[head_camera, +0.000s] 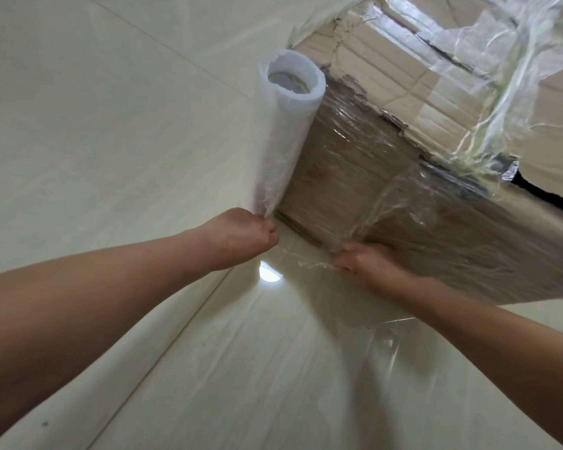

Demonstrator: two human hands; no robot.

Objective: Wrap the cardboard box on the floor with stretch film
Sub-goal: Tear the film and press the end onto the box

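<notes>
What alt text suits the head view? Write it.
Beside a worn brown cardboard box, the left hand grips the bottom of an upright white stretch-film roll; the right hand pinches loose clear film at the box's lower edge.

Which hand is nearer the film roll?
Left. The left hand grips the lower end of the film roll; the right hand is apart from it, pinching loose film by the cardboard box.

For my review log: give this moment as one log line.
left hand grips film roll base | right hand pinches loose film at box bottom edge | roll upright by box corner
</notes>
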